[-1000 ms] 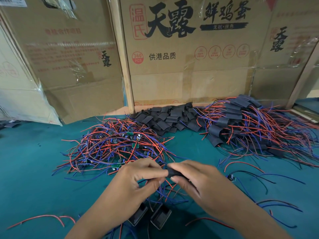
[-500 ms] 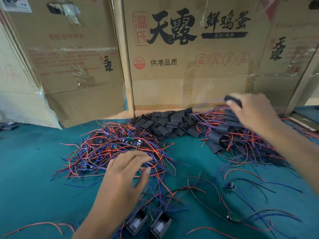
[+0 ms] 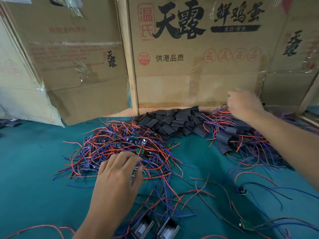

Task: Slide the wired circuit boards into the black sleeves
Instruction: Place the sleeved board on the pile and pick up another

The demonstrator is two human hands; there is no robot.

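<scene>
Since half a second ago the left hand (image 3: 119,171) has pushed a bit further into the loose pile, and the right hand (image 3: 241,104) has dropped lower over the far pile at 1 o'clock; the black piece seen at its fingertips then is no longer visible.

Nearest, at 6 o'clock, two small dark blocks with pale faces (image 3: 153,229) sit on the green table (image 3: 34,169); what they are is unclear. Stray boards with wires lie at 4 o'clock.

Left hand: fingers loosely spread and slightly curled, tips resting on the near edge of the unsleeved wired circuit boards (image 3: 120,145), a tangle of red and blue leads at 11 o'clock. Whether it pinches a wire or board I cannot tell.

Handling, as a guess: boards are light, small and stiff, with thin floppy leads that snag on each other, so pulling one out likely drags neighbours. Better to take the green board itself by its edges than tug a wire.

Further out at 12 o'clock, the empty black sleeves (image 3: 174,121) lie heaped against the cardboard boxes (image 3: 189,75). They look flat, thin and soft, probably needing a pinch to open the mouth.

Right hand, blurred, hovers over or touches the finished sleeved boards (image 3: 241,135) at 1 o'clock, fingers curled down. Grip state cannot be told.
</scene>
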